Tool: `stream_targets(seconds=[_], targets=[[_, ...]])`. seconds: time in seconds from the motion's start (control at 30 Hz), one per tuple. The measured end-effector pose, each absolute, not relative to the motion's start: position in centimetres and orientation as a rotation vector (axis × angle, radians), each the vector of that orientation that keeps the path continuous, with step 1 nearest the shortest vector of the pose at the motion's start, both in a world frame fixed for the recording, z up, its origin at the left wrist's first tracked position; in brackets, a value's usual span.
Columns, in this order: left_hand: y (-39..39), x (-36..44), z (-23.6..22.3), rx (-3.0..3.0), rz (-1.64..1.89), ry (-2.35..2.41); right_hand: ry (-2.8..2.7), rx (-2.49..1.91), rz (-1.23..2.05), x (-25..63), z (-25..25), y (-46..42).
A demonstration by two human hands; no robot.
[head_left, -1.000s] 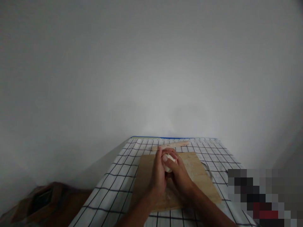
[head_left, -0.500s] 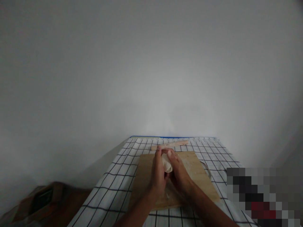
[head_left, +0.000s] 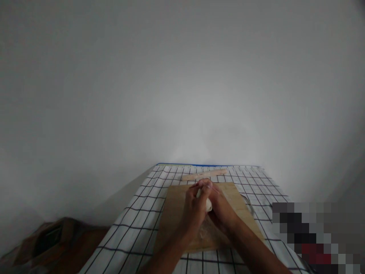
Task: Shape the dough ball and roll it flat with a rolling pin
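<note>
A pale lump of dough (head_left: 209,206) is clasped between my two hands, mostly covered by the fingers. My left hand (head_left: 195,202) wraps it from the left, its thumb slanting up across the top. From the right, my right hand (head_left: 219,201) closes round it, and the fingertips of both hands meet at the far side. Both hands are above a wooden board (head_left: 174,213) dusted with flour near its front middle. Beyond the board lies a floury wooden rolling pin (head_left: 204,174), untouched.
A white cloth with dark grid lines (head_left: 137,213) covers the table, which reaches a plain wall (head_left: 182,95). Right of the board is a thin curved rim (head_left: 249,203), partly hidden. An open cardboard box (head_left: 51,241) stands low at the left. A pixelated patch hides the lower right.
My hands have closed further over the dough, hiding more of it. The left thumb has swung rightward across its top. Board and rolling pin stay put.
</note>
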State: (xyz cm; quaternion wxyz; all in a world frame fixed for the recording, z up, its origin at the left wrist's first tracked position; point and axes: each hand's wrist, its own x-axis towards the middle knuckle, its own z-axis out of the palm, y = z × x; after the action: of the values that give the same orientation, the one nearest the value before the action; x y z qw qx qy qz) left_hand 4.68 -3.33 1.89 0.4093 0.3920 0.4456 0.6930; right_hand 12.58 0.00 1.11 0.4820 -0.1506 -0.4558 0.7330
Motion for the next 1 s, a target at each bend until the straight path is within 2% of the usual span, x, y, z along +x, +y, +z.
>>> stream_targets(seconds=[0.17,0.47,0.77,1.0], targets=[[-3.4,4.6,1.9,1.096,1.734,1.14,-1.131,-0.328,1.706,12.2,0.8,-0.1],[-2.6,4.3,1.5,0.635,1.583,1.095,-1.169,-0.336,1.856,12.2,0.6,0.5],[-2.5,3.8,2.2,0.721,1.548,0.878,-1.367,-0.414,1.671,12.6,-0.2,0.9],[-2.8,3.6,1.3,1.063,1.576,0.9,-1.383,-0.548,1.581,12.5,0.0,0.4]])
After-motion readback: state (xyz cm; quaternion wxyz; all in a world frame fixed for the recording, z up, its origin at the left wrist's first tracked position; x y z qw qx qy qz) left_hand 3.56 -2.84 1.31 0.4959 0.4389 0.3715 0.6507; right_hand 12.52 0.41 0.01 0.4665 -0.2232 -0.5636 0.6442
